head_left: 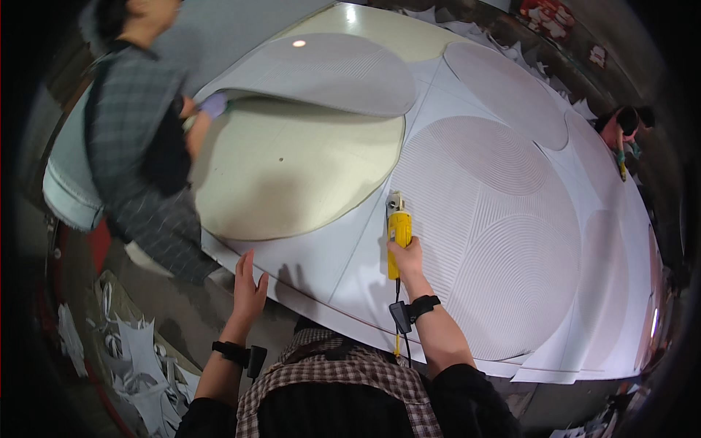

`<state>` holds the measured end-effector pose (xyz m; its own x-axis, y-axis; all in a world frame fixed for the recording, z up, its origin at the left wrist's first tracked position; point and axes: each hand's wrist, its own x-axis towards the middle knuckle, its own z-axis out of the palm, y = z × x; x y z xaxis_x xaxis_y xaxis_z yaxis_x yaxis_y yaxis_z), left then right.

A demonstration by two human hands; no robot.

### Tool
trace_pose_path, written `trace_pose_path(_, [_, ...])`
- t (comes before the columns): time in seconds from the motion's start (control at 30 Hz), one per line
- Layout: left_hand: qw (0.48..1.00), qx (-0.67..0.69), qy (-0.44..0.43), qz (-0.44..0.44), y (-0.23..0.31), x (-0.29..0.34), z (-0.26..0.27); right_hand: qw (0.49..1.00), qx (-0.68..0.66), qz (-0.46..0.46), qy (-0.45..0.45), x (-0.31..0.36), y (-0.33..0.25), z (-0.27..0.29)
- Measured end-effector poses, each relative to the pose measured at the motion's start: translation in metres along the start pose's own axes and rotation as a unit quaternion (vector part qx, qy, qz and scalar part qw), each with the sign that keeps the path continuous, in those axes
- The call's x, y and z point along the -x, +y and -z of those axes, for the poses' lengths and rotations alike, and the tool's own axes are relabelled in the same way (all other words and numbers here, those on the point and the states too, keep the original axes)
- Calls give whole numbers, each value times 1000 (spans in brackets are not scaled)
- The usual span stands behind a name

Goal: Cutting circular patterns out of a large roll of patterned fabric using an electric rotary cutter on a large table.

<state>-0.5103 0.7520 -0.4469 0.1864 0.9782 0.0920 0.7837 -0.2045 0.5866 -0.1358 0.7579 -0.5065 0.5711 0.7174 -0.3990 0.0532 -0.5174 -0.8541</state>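
Note:
My right hand (409, 257) is wrapped round a yellow corded rotary cutter (399, 229), whose metal head points away from me. The cutter's head rests at the left edge of a large round grey mat (504, 219) with ridged arc patterns. Above the near edge of the white sheet (321, 266), my left hand (250, 292) is raised with fingers apart and holds nothing. Beyond it, a co-worker's gloved hand (214, 104) lifts the edge of another grey round mat (328, 69). Under that mat a cream-coloured round surface (292, 168) shows.
The co-worker (139, 139) stands close on the left. More round mats (511, 91) lie at the far right, where another person (621, 131) leans in with a yellow tool (623, 172). Grey offcuts (142, 365) pile up at lower left. The cutter's cord (397, 292) hangs toward me.

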Motion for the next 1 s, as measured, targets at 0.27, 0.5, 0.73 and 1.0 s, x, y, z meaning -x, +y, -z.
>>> trace_pose_path(0.27, [960,-30,163,-225,110,-129,97,998,23,-5,59,4,11,-1])
trace_pose_path(0.5, [945,2,228,-236,145,-127,117,998,43,-9,54,6,3,-1])
trace_pose_path(0.73, [952,17,230,-201,179,-90,131,998,32,-1,51,6,0,-4])
trace_pose_path(1.0, [952,44,242,-181,188,-74,127,999,31,-10,42,9,3,1])
